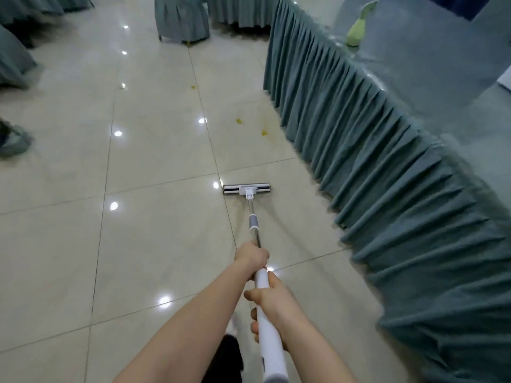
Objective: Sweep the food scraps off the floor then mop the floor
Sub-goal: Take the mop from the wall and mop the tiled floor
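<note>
The left hand [251,257] is the forward one, its grip clenched around the mop [255,244] where the metal shaft meets the white handle, knuckles up and fingers wrapped fully round. Just behind it the right hand [272,302] has its grip closed on the white handle too, thumb lying along the near side and fingertips curling under; the two hands are near each other but not touching. The mop's long axis runs from the bottom edge of the view, close to the person, away and slightly leftward, with a grey collar on the shaft beyond the left hand. The flat mop head [246,188] lies crosswise to the shaft, flat on the pale tiled floor [138,244], sitting just past a grout line. Beyond the mop head, farther from the person, small yellow food scraps [239,121] lie scattered on the tiles, one of them close to the pleated teal skirt of the counter [414,87], another farther off to the left of a tile joint. That skirt runs along the right of the mop, well apart from the head. A pale green folded napkin [356,33] stands on the counter top, far beyond the mop head.
</note>
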Demonstrator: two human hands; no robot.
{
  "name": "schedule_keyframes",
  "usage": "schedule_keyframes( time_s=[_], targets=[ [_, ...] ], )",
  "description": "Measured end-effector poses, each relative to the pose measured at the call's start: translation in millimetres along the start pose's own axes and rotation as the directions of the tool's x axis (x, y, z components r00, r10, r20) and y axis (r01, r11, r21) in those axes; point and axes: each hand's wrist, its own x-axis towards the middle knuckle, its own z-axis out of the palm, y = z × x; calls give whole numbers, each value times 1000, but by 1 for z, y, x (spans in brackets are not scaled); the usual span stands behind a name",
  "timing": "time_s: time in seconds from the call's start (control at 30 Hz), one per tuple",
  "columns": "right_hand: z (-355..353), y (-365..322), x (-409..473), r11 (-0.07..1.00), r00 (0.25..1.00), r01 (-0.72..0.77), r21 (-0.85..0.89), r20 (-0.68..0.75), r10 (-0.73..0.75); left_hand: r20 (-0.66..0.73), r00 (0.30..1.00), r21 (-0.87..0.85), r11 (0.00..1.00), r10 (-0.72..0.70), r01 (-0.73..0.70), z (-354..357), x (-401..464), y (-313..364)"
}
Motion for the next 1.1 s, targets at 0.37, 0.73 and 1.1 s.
schedule_keyframes(
  time_s=[0.37, 0.73, 1.1],
  targets=[
    [-13, -239, 188, 998, 998, 41, -39, -53, -43, -21, 1000, -109, 994, -12, 9, -73, 229, 197],
    [-76, -471, 323, 980, 999, -44, -195, -11, 42, -35, 999, -186, 982, -22, 15, -105, 401, 390],
    [-160, -666, 526, 967, 996, 11, -253, 87, 11, -42, 998, -363, 931, -56, 37, -119, 603, 576]
  ],
)
